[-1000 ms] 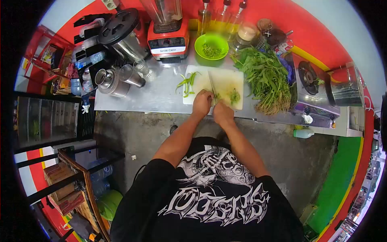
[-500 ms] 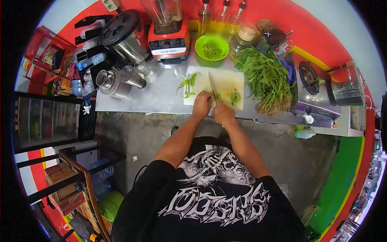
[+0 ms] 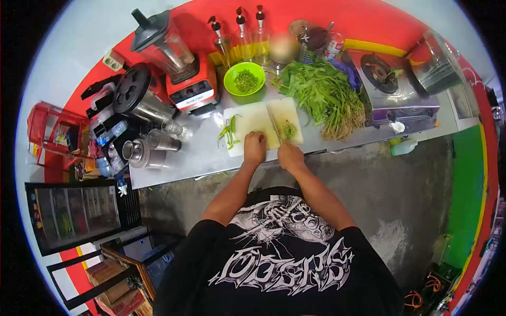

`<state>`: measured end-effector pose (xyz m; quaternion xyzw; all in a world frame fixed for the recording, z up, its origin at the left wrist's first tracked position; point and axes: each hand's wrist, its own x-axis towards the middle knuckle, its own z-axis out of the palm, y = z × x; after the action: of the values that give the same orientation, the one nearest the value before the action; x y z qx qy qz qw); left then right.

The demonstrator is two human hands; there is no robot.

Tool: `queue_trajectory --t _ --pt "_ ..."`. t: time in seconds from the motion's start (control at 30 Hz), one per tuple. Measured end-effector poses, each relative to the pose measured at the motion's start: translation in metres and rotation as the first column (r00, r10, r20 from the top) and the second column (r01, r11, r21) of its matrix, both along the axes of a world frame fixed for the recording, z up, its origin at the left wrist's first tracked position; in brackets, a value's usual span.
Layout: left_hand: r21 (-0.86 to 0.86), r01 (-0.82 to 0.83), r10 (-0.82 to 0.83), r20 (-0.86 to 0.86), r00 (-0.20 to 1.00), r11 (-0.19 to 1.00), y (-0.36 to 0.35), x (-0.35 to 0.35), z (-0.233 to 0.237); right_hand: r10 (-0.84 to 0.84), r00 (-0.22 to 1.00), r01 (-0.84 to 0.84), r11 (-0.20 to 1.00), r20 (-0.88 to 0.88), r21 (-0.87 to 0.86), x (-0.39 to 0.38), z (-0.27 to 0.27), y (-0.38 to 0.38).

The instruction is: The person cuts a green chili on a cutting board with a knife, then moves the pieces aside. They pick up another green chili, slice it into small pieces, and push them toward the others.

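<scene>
My right hand (image 3: 290, 155) is wrapped round the handle of a kitchen knife (image 3: 273, 121), whose blade points away from me over the white cutting board (image 3: 247, 117). My left hand (image 3: 255, 146) rests at the board's near edge, left of the blade and apart from it. Its fingers are curled together; whatever they may hold is hidden. Whole green chilies (image 3: 230, 132) lie at the board's left side, some overhanging its edge. Right of the knife sits a small heap of chopped green pieces (image 3: 289, 129). Beyond the board, a lime-green bowl (image 3: 230, 88) contains more chopped greens (image 3: 246, 81).
A large bunch of leafy greens with roots (image 3: 321, 95) lies right of the board, beside a gas stove (image 3: 400, 108). A red blender (image 3: 192, 92), pump bottles (image 3: 243, 42) and metal cups (image 3: 164, 141) stand along the steel counter (image 3: 184, 163).
My view has turned, shifting the counter's contents leftward. My left hand has drawn away from the blade, leaving a wider gap. The knife stays in my right hand.
</scene>
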<state>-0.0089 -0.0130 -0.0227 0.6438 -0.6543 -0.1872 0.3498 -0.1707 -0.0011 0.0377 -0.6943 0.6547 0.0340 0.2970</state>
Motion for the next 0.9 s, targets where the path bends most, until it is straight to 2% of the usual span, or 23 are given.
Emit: queue_trajectory --t 0.13,0.23,0.27,0.33,0.43,0.57,0.63,0.9 --pt "0.036 0.008 -0.007 -0.039 0.999 0.999 0.000 -0.010 0.007 -0.099 0.995 0.100 0.995 -0.031 0.009 -0.017 -0.005 -0.005" --pt "-0.006 0.013 -0.014 -0.088 0.996 1.000 0.004 -0.007 0.006 -0.131 0.991 0.131 0.991 -0.008 -0.021 -0.013 -0.006 -0.005" --pt "0.014 0.028 -0.025 -0.170 0.985 1.000 0.005 -0.004 0.006 -0.125 0.992 0.125 0.992 -0.005 -0.019 -0.011 -0.006 -0.006" --pt "0.066 0.044 -0.021 -0.312 0.950 0.997 0.009 0.000 0.010 -0.010 1.000 0.010 1.000 0.020 -0.003 -0.009 0.001 -0.006" --pt "0.110 0.038 0.004 -0.361 0.933 0.993 0.012 0.008 0.009 0.069 0.993 -0.061 0.995 0.094 -0.085 -0.002 0.005 -0.002" --pt "0.035 0.025 -0.014 -0.292 0.956 0.999 0.015 0.014 -0.004 0.088 0.995 -0.082 0.991 0.054 -0.104 0.008 -0.015 -0.006" --pt "0.034 0.044 -0.036 -0.207 0.978 0.998 0.016 0.014 -0.001 0.066 0.997 -0.066 0.998 0.030 -0.024 0.010 -0.002 -0.004" --pt "0.038 0.047 -0.040 -0.173 0.984 0.998 0.012 0.013 -0.003 0.085 0.996 -0.085 0.996 0.027 -0.013 0.012 0.001 0.005"
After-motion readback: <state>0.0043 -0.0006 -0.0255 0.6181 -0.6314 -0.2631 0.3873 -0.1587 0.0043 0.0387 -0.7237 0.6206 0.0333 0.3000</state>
